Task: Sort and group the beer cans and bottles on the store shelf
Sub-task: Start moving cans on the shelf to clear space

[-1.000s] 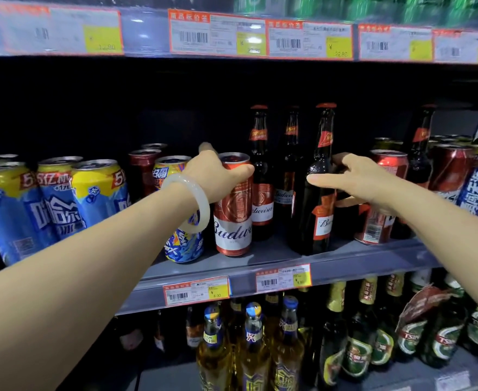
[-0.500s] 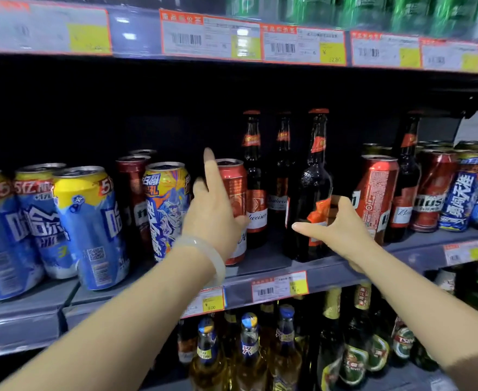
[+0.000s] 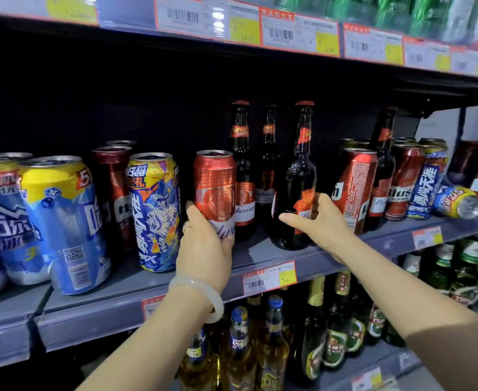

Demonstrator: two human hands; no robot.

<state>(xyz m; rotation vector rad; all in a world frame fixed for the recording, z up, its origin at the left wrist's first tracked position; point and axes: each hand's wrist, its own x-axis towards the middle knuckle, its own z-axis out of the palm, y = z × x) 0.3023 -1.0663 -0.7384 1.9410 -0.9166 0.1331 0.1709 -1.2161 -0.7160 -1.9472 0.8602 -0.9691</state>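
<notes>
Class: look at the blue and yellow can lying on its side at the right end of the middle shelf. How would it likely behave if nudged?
The fallen can would probably roll: it lies on its rounded side, apart from both hands. It rests close to the shelf edge, so a push forward might send it off. Its smooth printed skin looks slippery.
</notes>
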